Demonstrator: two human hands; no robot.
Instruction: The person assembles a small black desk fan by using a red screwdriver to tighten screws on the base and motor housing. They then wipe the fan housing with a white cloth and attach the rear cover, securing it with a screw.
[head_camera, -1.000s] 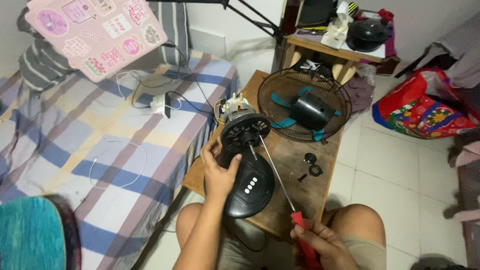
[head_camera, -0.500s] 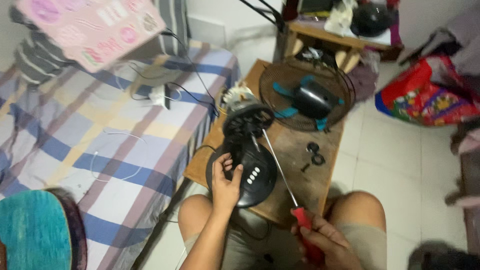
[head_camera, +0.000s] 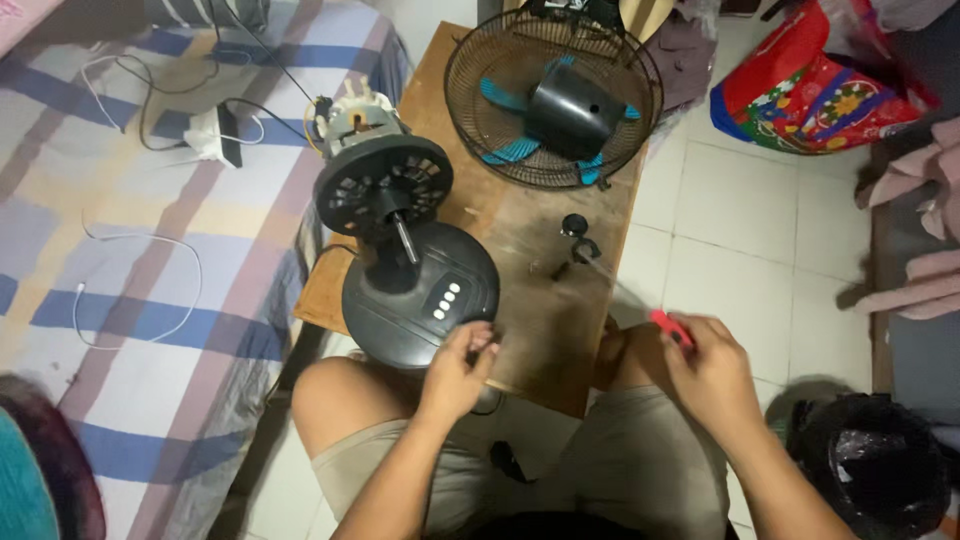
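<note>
While the left hand (head_camera: 458, 365) rests its curled fingers on the near rim of the round black fan base (head_camera: 420, 295), which lies on the small wooden table (head_camera: 540, 300), the right hand (head_camera: 705, 375) closes around a red-handled screwdriver (head_camera: 668, 325) just off the table's right edge. Its shaft is blurred. A fan grille (head_camera: 553, 95) with blue blades lies at the table's far end, and small black parts (head_camera: 577, 235) sit between.

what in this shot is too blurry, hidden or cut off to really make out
- Screwdriver, head view: only a red handle tip shows past the right hand; the shaft is a motion-blurred streak.
- Left hand: its fingertips sit at the edge of the fan base; whether they pinch anything is too small to tell.
- Small black parts on the wooden table: too small to identify.
- Fan guard: top cut off by the frame edge.
</note>
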